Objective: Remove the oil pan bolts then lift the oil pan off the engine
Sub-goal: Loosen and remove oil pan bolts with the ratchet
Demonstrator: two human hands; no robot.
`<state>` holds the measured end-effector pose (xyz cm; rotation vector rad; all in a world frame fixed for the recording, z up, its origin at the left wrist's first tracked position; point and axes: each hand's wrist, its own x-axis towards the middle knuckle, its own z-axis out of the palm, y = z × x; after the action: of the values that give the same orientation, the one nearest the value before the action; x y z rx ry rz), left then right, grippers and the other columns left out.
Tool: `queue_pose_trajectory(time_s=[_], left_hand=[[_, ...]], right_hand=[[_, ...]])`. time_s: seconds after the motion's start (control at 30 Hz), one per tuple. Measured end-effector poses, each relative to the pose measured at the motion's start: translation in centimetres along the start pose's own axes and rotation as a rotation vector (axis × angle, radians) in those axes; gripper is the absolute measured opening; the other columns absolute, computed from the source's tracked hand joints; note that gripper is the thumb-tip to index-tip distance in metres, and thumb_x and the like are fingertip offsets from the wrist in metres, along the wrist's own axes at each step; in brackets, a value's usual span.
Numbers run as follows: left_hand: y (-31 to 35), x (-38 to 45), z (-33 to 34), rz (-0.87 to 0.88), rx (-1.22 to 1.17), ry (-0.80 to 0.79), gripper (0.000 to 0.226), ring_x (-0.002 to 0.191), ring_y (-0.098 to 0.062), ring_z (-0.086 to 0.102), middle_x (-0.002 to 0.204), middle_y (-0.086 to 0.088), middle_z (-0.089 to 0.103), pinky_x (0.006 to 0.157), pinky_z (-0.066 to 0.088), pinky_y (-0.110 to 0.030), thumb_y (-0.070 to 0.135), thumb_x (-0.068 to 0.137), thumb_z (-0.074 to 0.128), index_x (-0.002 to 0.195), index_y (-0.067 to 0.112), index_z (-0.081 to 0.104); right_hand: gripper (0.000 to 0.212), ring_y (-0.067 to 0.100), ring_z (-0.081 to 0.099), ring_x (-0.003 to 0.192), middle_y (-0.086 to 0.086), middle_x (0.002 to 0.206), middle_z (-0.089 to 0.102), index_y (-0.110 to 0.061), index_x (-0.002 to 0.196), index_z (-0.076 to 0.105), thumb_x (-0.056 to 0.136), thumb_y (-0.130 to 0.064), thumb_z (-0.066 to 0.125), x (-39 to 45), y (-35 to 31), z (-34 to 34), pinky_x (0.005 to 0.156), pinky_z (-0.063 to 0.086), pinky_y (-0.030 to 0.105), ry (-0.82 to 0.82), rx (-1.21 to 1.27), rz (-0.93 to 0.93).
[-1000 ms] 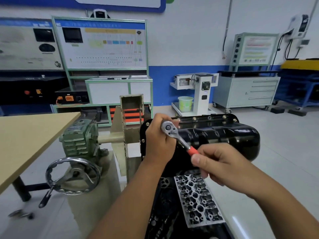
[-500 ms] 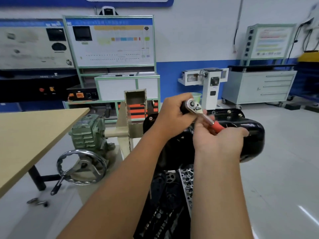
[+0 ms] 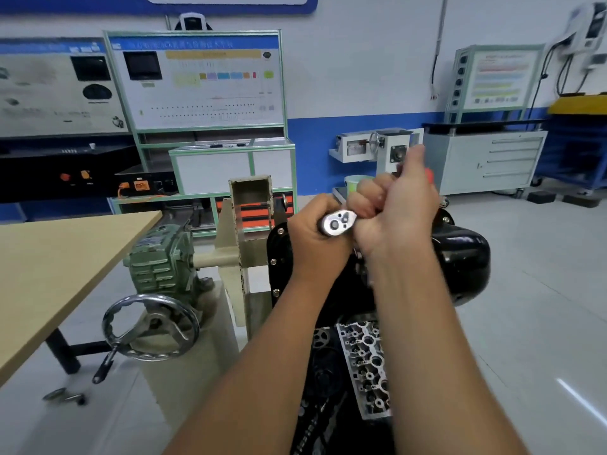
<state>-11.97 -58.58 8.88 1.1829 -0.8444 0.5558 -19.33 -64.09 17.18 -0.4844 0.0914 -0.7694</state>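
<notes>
Currently, we found the black oil pan [image 3: 460,257] bolted on the upturned engine [image 3: 364,366], directly beyond and below both hands, its long axis running from the beige stand post [image 3: 251,224] out to the right. We took that post as our landmark. The left hand [image 3: 315,239] sat nearer the post, fingers curled round the shaft beneath the ratchet [image 3: 338,222] head, over the pan's post-side flange. The right hand [image 3: 399,208] was clenched round the red handle, only a sliver of which showed, farther from the post and raised above the pan. We judged the handle's axis to slope up and away from the post, so the coming stroke should swing about the head that the left hand steadied. At least 3 flange bolts [image 3: 275,261] remained seated on the post-facing edge.

Against the frame 1.0 s before, the right hand had swept the handle from the near side, low over the cylinder head, up to the far side. The left hand had held its place throughout.
</notes>
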Motion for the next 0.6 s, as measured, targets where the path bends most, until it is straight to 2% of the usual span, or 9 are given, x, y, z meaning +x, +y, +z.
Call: queue_pose_trajectory(time_s=[0.1, 0.2, 0.27, 0.3, 0.37, 0.43, 0.47, 0.53, 0.6], left_hand=[[-0.3, 0.0, 0.1, 0.072, 0.255, -0.271, 0.016, 0.056, -0.012, 0.04, 0.061, 0.005, 0.049, 0.049, 0.038, -0.035, 0.01, 0.077, 0.069, 0.07, 0.007, 0.056], [-0.9, 0.0, -0.4, 0.065, 0.263, -0.364, 0.013, 0.059, -0.014, 0.049, 0.067, 0.009, 0.055, 0.053, 0.042, -0.036, 0.008, 0.08, 0.071, 0.078, 0.015, 0.06], [-1.1, 0.0, -0.7, 0.049, 0.234, -0.348, 0.033, 0.064, -0.001, 0.048, 0.071, 0.019, 0.053, 0.06, 0.04, -0.027, 0.007, 0.079, 0.069, 0.078, 0.035, 0.052], [-1.0, 0.1, -0.6, 0.033, 0.242, -0.35, 0.037, 0.065, -0.002, 0.047, 0.071, 0.021, 0.052, 0.061, 0.039, -0.027, 0.007, 0.078, 0.068, 0.077, 0.039, 0.049], [-0.8, 0.2, -0.4, 0.017, 0.268, -0.36, 0.029, 0.068, -0.014, 0.053, 0.074, 0.017, 0.056, 0.063, 0.044, -0.034, 0.009, 0.078, 0.066, 0.077, 0.034, 0.052], [-0.5, 0.3, -0.5, -0.015, 0.262, -0.339, 0.016, 0.07, -0.017, 0.059, 0.075, 0.017, 0.06, 0.065, 0.049, -0.031, 0.018, 0.08, 0.059, 0.08, 0.033, 0.055], [-0.3, 0.4, -0.6, -0.068, 0.227, -0.32, 0.007, 0.068, -0.014, 0.059, 0.072, 0.015, 0.059, 0.064, 0.051, -0.029, 0.027, 0.08, 0.053, 0.08, 0.033, 0.056], [0.2, 0.9, -0.6, -0.18, 0.141, -0.317, 0.017, 0.067, -0.011, 0.058, 0.068, 0.011, 0.059, 0.064, 0.052, -0.028, 0.036, 0.079, 0.046, 0.077, 0.028, 0.061], [0.4, 1.5, -0.6, -0.175, 0.229, -0.33, 0.017, 0.066, -0.01, 0.051, 0.064, 0.012, 0.056, 0.065, 0.046, -0.031, 0.04, 0.077, 0.051, 0.068, 0.03, 0.062]], right_hand=[[0.032, 0.006, 0.016, 0.037, -0.006, 0.054, 0.016, -0.024, 0.085, 0.04, 0.105, -0.043, 0.056, 2.1, -2.2, 0.4, 0.033, 0.016, 0.014, -0.2, -0.347, 0.148], [0.025, 0.008, 0.022, 0.038, -0.005, 0.053, 0.024, -0.023, 0.09, 0.044, 0.102, -0.035, 0.063, 2.4, -2.5, -0.1, 0.036, 0.023, 0.015, -0.266, -0.465, 0.164], [0.021, 0.012, 0.034, 0.041, -0.003, 0.055, 0.038, -0.023, 0.09, 0.046, 0.098, -0.024, 0.066, 1.4, -1.2, -1.1, 0.039, 0.034, 0.021, -0.226, -0.459, 0.017], [0.018, 0.014, 0.043, 0.044, -0.003, 0.056, 0.046, -0.024, 0.094, 0.049, 0.094, -0.02, 0.066, 0.6, -0.6, -1.8, 0.042, 0.04, 0.025, -0.2, -0.488, -0.093], [0.026, 0.016, 0.061, 0.056, -0.006, 0.065, 0.06, -0.038, 0.098, 0.056, 0.084, -0.022, 0.071, -1.2, 0.5, -3.4, 0.054, 0.051, 0.032, -0.136, -0.653, -0.295], [0.033, 0.009, 0.069, 0.075, -0.013, 0.083, 0.068, -0.05, 0.098, 0.058, 0.077, -0.032, 0.076, -2.6, 1.6, -4.8, 0.069, 0.054, 0.03, -0.126, -0.866, -0.428], [0.033, 0.008, 0.069, 0.085, -0.016, 0.092, 0.068, -0.052, 0.102, 0.058, 0.077, -0.038, 0.075, -3.2, 2.2, -5.2, 0.075, 0.055, 0.028, -0.154, -0.971, -0.468], [0.024, 0.011, 0.062, 0.104, -0.019, 0.099, 0.063, -0.043, 0.106, 0.061, 0.083, -0.044, 0.068, -3.5, 3.0, -5.2, 0.087, 0.051, 0.033, -0.224, -1.197, -0.552], [0.021, 0.009, 0.054, 0.112, -0.022, 0.103, 0.059, -0.034, 0.11, 0.063, 0.089, -0.038, 0.061, -3.0, 2.8, -4.7, 0.095, 0.046, 0.031, -0.313, -1.372, -0.644]])
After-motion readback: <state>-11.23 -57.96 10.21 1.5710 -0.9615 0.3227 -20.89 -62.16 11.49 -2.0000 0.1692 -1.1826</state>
